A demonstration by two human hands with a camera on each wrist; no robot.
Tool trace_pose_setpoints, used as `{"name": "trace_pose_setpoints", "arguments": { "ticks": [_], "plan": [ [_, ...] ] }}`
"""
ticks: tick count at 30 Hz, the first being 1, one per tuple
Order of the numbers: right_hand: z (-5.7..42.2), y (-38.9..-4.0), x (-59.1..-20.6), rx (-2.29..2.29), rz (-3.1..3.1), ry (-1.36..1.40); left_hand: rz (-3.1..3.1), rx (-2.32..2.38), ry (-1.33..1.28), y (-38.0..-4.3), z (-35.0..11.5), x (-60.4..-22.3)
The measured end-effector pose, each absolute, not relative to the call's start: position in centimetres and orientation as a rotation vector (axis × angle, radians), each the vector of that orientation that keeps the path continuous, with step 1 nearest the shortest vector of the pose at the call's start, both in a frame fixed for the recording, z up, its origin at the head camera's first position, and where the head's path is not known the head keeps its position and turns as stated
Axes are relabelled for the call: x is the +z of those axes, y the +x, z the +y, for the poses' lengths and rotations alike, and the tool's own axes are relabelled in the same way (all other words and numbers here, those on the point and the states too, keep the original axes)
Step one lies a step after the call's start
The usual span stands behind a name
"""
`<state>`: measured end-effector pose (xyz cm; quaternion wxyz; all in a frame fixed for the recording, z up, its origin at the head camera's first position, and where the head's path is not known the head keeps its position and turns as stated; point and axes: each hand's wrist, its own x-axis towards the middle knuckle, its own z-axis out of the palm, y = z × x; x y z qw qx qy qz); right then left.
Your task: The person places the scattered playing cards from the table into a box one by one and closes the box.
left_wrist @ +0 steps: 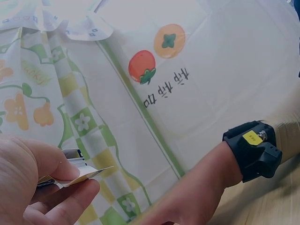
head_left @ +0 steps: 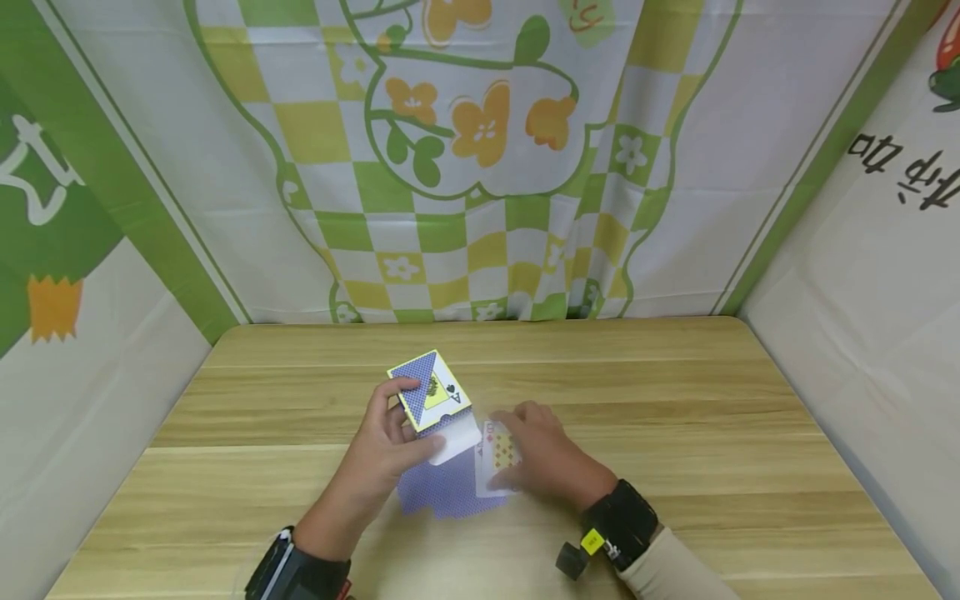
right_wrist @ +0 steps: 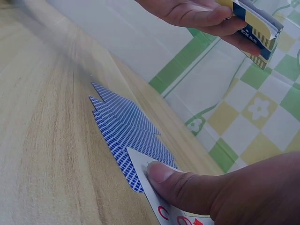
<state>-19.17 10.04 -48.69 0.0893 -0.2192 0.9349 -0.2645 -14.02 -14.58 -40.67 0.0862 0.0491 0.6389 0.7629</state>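
Observation:
My left hand (head_left: 378,446) holds a playing-card box (head_left: 431,390), tilted above the table, with an ace of spades printed on its front. The box's white flap (head_left: 459,437) hangs out at the lower end, by my thumb. To the right and lower, my right hand (head_left: 547,454), slightly blurred, grips a face-up playing card (head_left: 501,450) with red marks between thumb and fingers. Beneath and beside it, blue-backed cards (head_left: 450,493) lie face down in an overlapping spread on the table. In the right wrist view my right thumb (right_wrist: 161,173) presses on the white card face.
The wooden table (head_left: 675,400) carries the cards near its front middle. A green and white checked curtain (head_left: 480,225) hangs behind it, and white printed sheets (head_left: 847,275) stand at both sides. Each wrist wears a black strapped device (head_left: 621,521).

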Motion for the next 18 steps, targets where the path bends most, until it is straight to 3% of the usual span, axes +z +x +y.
{"name": "trace_pose_setpoints", "arguments": {
  "ticks": [18],
  "plan": [
    [10.31, -19.31, -48.20, -0.822, 2.825, -0.662, 1.919, 2.267, 0.139, -13.93, -14.45, -40.55]
  ]
}}
